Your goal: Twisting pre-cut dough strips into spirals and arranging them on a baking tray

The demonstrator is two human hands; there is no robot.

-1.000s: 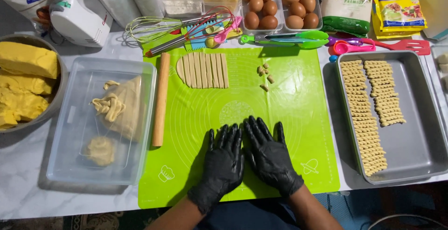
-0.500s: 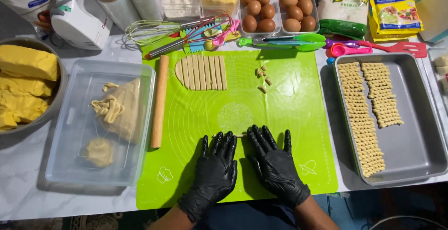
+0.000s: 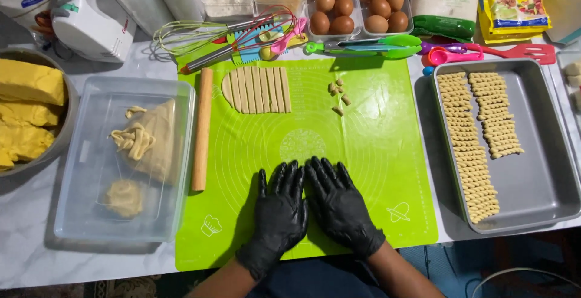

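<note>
Hands, left [image 3: 279,212] and right [image 3: 339,206], flat on green mat [image 3: 375,128], fingers outstretched, holding nothing.

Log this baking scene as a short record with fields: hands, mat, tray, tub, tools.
left hand: black glove, flat on the green mat, palm down
right hand: black glove, flat on the mat, touching the left
dough strips: cut sheet at the mat's far edge
rolling pin: wooden, along the mat's left edge
metal tray: two columns of twisted sticks
plastic tub: dough scraps inside
</note>
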